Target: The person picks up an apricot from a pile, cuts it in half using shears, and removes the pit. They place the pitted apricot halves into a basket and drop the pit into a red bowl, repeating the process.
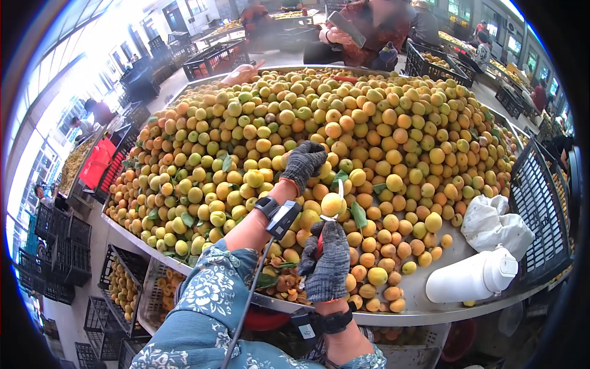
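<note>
Apricots (258,145), yellow, orange and greenish with some leaves, are heaped over a metal table (424,288). My left hand (304,165), in a grey knitted glove, is on the heap with its fingers curled; what they hold, if anything, is hidden. Close to the front edge, my right hand (329,261), gloved too, is closed around a small knife with a red handle (319,246). A single apricot (332,204) appears at the blade, just above the right fingers. Split, browned fruit pieces (289,285) lie left of the right hand.
To the right are a white bottle (467,278) lying on its side, a crumpled white bag (496,226) and a black crate (541,209). Crates of fruit (123,289) stand at lower left. Across the table, a person (375,37) holds a dark flat object.
</note>
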The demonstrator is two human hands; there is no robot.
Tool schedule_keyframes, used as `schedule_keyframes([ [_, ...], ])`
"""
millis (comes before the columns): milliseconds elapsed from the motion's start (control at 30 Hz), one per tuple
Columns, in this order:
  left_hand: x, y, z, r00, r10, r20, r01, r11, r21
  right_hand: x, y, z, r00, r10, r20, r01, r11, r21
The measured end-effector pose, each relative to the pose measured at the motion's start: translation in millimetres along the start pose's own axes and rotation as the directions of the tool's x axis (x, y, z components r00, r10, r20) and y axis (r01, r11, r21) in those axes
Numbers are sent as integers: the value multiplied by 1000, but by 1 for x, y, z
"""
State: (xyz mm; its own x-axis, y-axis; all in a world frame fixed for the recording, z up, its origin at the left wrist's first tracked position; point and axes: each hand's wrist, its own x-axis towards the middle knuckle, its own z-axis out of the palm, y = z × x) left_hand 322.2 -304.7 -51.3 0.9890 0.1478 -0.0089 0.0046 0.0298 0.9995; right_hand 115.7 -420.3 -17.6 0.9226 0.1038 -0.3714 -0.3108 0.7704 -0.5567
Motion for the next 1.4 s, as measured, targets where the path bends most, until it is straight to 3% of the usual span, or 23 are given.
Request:
schedule_keyframes([
  [267, 6, -11, -4, 999, 31, 25, -31, 999, -20, -7, -6, 6, 1000, 8, 16, -8, 999, -41],
  [433, 2, -4, -4, 998, -41, 42, 41, 999, 1, -11, -9, 7, 999, 19, 30, -19, 1000, -10],
  [467, 2, -4, -3, 998, 22, 58, -21, 1000, -17, -12, -10, 8, 1000, 15, 13, -15, 1000, -26],
  [933, 9, -12, -7, 994, 60, 86, -60, 998, -4, -10, -9, 4, 999, -26, 46, 28, 998, -62],
  [1000, 6, -3, -8, 992, -45, 116, 49, 998, -33, -10, -10, 6, 1000, -8, -16, 8, 1000, -8],
  [1100, 11, 9, -7, 983, -165, 75, 168, 985, -33, -10, -11, 1, 999, -28, 18, 28, 1000, -11],
  [1167, 20, 20, -6, 978, -174, 112, 173, 985, 13, -12, -11, 0, 999, -38, 4, 39, 999, -21],
  [1233, 19, 34, -1, 985, -163, 49, 165, 986, -38, -13, -12, 2, 999, -49, -8, 49, 998, -33],
  [1333, 21, 47, 4, 985, -137, 109, 143, 988, -50, -14, -15, 4, 998, -50, -43, 50, 999, 19],
  [1400, 19, 50, 7, 978, -116, 174, 122, 992, -18, -14, -15, 1, 999, -44, 5, 44, 998, -42],
])
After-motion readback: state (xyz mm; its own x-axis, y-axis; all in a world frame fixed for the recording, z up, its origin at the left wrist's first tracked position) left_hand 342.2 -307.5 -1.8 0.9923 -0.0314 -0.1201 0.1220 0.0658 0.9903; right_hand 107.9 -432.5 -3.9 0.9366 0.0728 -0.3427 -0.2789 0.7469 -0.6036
